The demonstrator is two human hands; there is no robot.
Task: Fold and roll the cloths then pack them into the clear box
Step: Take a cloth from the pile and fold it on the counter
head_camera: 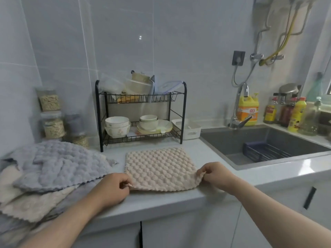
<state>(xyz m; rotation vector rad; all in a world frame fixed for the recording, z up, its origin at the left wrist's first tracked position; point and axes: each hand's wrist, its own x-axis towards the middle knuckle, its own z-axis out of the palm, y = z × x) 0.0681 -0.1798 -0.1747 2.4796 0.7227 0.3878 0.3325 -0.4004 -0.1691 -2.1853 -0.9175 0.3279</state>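
A beige bubble-textured cloth lies flat on the white counter, just in front of me. My left hand pinches its near left corner, lifted slightly off the counter. My right hand pinches the near right corner, also raised a little. To the left sits a heap of more cloths, grey ones on top of beige ones. I cannot pick out a clear packing box for certain; clear lidded containers stand on the top shelf of the rack.
A black two-tier dish rack with bowls stands behind the cloth. Jars line the left wall. A dark sink with a faucet and a blue basket lies to the right, with bottles along its far edge.
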